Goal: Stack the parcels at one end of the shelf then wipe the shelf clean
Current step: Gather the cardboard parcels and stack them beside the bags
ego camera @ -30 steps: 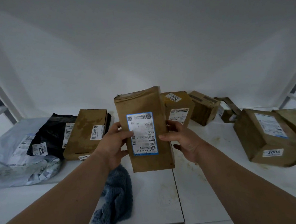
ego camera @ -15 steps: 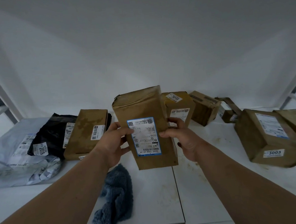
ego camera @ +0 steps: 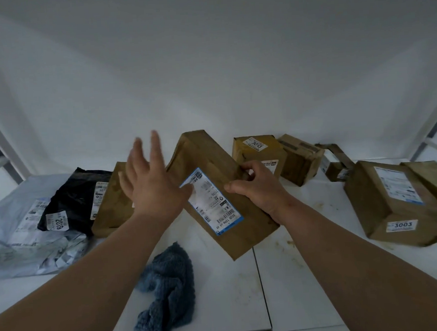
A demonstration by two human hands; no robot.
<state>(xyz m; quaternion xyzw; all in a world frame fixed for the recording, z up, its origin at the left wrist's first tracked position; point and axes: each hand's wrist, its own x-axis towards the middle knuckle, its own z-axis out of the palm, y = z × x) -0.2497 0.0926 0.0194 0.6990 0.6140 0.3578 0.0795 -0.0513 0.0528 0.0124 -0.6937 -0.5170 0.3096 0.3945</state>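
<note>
Brown paper parcel (ego camera: pixel 221 191) held above the shelf (ego camera: pixel 311 288), long axis tilted, top end toward the left pile. Right hand (ego camera: pixel 258 188) pinches its right edge, fingers curled round. Left hand (ego camera: pixel 151 185) just beside its left edge, fingers spread, holding nothing. Right fingers behind the parcel hidden. Blue cloth (ego camera: pixel 167 293) lies below.

I see bare shelf (ego camera: pixel 311 288) near right, open to reach across. Blue cloth (ego camera: pixel 167 293) blocks near centre. Far left is packed: grey bag (ego camera: pixel 15 231), black bag (ego camera: pixel 77 198), brown parcel (ego camera: pixel 114 206). Far right crowded by box 3013 (ego camera: pixel 258 152) and box 3003 (ego camera: pixel 385 202). Tilted parcel (ego camera: pixel 222 203) in my right hand (ego camera: pixel 260 190) fills the middle.
</note>
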